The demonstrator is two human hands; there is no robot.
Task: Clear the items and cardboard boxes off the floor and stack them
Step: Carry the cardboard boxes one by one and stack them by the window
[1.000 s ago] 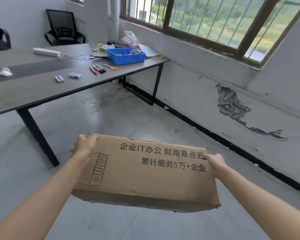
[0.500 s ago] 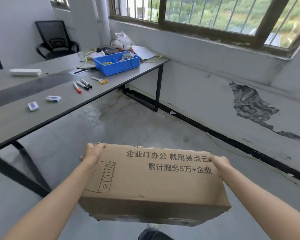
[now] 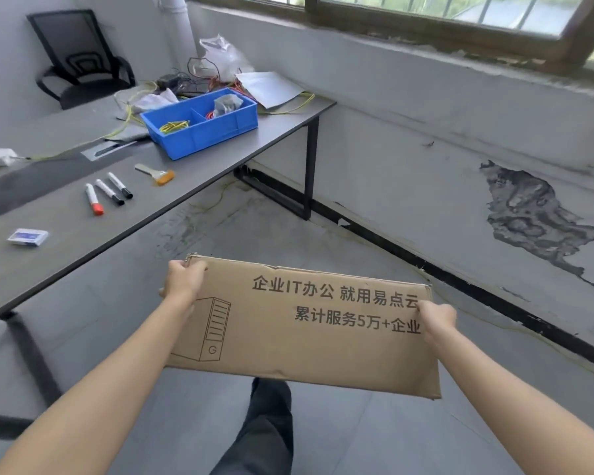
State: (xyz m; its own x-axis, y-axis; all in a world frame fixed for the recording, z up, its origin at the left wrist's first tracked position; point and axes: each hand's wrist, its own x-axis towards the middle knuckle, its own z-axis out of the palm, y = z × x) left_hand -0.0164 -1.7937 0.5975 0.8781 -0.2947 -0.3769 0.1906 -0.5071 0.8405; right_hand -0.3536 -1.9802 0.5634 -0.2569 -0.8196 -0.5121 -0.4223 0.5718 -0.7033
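Cardboard box (image 3: 299, 323), flattened and printed, hangs above the floor (image 3: 374, 437) beside the bench (image 3: 172, 186), left hand (image 3: 182, 281) and right hand (image 3: 438, 320) fingers curled round its far corners.

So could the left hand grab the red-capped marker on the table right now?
Probably not: the left hand grips the cardboard box, and the marker lies farther off on the table.

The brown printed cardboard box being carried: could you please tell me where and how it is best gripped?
Take the brown printed cardboard box by its two short ends near the upper corners, one hand from each side, as the left hand and right hand do. It is wide and thin, so spread grips likely keep it from swinging.
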